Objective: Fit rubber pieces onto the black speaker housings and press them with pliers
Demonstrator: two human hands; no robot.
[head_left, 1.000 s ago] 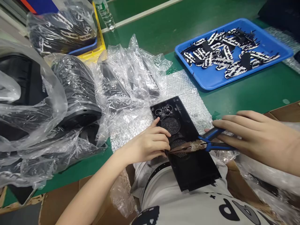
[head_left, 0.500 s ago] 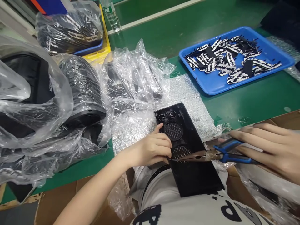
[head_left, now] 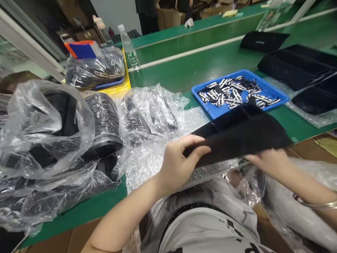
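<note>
Above the bubble wrap (head_left: 147, 172) on the green desk (head_left: 210, 75), the left hand (head_left: 179, 165) curls part-closed around one end of a black panel (head_left: 237, 137), while the right hand (head_left: 268, 161), its grip hard to judge, seems to support the other end, keeping the panel raised between them.

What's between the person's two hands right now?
In the head view, a black panel spans the gap, touching both the left hand and the right hand.

I hold a black panel (head_left: 239, 138) up between my left hand (head_left: 179, 165) and right hand (head_left: 268, 160), tilted above silver bubble wrap (head_left: 142, 172), with a blue tray (head_left: 273, 95) of black-and-white pieces (head_left: 226, 93) just beyond.
</note>
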